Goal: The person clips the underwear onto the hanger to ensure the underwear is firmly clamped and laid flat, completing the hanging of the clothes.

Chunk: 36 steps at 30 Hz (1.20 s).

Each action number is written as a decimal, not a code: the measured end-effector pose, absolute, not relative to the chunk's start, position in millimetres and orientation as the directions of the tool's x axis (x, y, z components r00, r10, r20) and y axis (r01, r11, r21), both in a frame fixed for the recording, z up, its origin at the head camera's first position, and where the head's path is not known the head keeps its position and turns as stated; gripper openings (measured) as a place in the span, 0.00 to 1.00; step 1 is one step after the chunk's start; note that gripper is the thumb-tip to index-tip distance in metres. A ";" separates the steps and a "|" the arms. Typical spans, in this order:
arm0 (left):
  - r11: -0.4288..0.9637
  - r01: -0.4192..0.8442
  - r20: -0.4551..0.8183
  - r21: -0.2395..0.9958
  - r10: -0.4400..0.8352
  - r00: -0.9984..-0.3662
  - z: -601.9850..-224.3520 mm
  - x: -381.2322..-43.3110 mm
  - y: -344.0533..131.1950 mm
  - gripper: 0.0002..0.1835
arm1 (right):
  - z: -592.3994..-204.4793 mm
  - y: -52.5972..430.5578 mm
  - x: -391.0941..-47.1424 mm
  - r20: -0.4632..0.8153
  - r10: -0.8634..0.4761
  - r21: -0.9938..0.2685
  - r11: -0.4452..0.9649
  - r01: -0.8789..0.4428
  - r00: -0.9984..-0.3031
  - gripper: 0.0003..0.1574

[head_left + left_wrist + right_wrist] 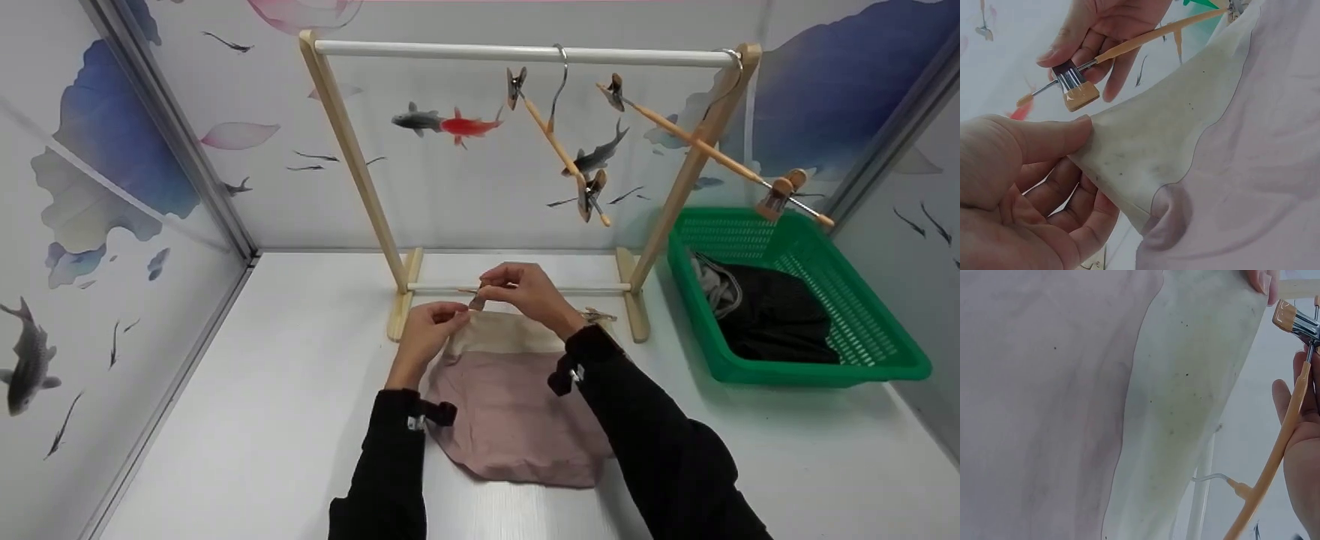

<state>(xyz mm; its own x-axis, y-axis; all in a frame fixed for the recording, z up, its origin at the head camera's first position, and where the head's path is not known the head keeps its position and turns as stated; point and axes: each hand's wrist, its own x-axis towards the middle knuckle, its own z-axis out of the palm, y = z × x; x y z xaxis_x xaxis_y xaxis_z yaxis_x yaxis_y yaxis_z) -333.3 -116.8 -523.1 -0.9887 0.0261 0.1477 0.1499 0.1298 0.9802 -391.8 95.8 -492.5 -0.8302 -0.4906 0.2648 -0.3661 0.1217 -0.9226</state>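
A pink garment (517, 420) with a cream band (1145, 140) lies on the white table, its band edge toward the rack. My left hand (426, 334) pinches the band's left corner between thumb and fingers. Just beyond that corner, my right hand (529, 294) holds the clip (1076, 93) at one end of a wooden clip hanger (1154, 39). In the left wrist view the clip is close to the corner but apart from it. At the garment's other top corner is the hanger's second clip (598, 315), apparently on the band.
A wooden rack (352, 157) with a white rail stands behind my hands. Two clip hangers (551, 139) (697, 142) hang from it. A green basket (885, 330) with dark cloth (780, 307) inside is on the right. Printed panels (465, 195) enclose the table.
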 end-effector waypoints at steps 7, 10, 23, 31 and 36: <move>0.099 0.163 0.159 0.982 0.046 -0.986 -522.8 -334.2 -117.1 0.14 | -475.1 94.5 -377.4 0.307 -0.501 -0.914 0.080 -0.397 -0.809 0.12; 0.086 0.170 0.166 0.982 0.058 -0.984 -522.2 -334.4 -117.4 0.17 | -471.3 94.0 -373.5 0.331 -0.508 -0.904 0.070 -0.422 -0.795 0.10; 0.041 0.169 0.166 0.985 0.058 -0.984 -521.4 -335.0 -120.6 0.18 | -474.2 93.0 -375.2 0.308 -0.519 -0.907 0.091 -0.410 -0.797 0.10; 0.014 0.163 0.162 0.987 0.071 -0.984 -519.5 -333.1 -121.9 0.17 | -495.5 91.5 -384.8 0.239 -0.543 -0.917 0.147 -0.372 -0.805 0.15; 0.031 0.148 0.145 0.989 0.072 -0.987 -518.0 -333.3 -121.9 0.17 | -505.1 89.8 -389.4 0.219 -0.558 -0.917 0.164 -0.364 -0.801 0.17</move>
